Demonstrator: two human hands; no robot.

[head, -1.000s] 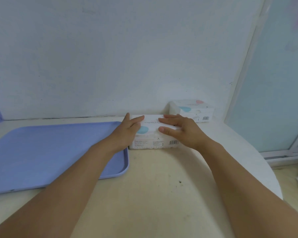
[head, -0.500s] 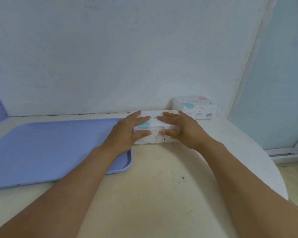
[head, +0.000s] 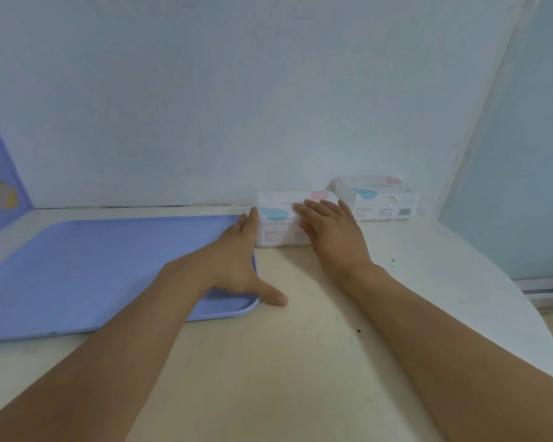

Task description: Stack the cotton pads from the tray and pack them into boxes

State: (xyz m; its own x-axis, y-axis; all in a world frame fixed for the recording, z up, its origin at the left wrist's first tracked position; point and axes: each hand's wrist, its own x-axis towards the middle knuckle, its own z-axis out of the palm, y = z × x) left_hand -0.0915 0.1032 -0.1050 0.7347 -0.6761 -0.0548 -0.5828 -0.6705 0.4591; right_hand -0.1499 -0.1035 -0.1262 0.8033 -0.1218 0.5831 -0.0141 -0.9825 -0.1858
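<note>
Two flat hands at a white box by the wall.

The right hand [head: 331, 229], fingers straight and holding nothing, lies on top of the near box [head: 276, 218] at centre frame. The left hand [head: 237, 260] is spread wide over the right rim of the blue tray [head: 77, 266], fingertips beside the box's left end. A second box [head: 377, 199] stands just right of it against the wall on the table [head: 300, 362]. No loose cotton pads show.

Right hand [head: 331, 232] flat on box [head: 276, 215]
</note>
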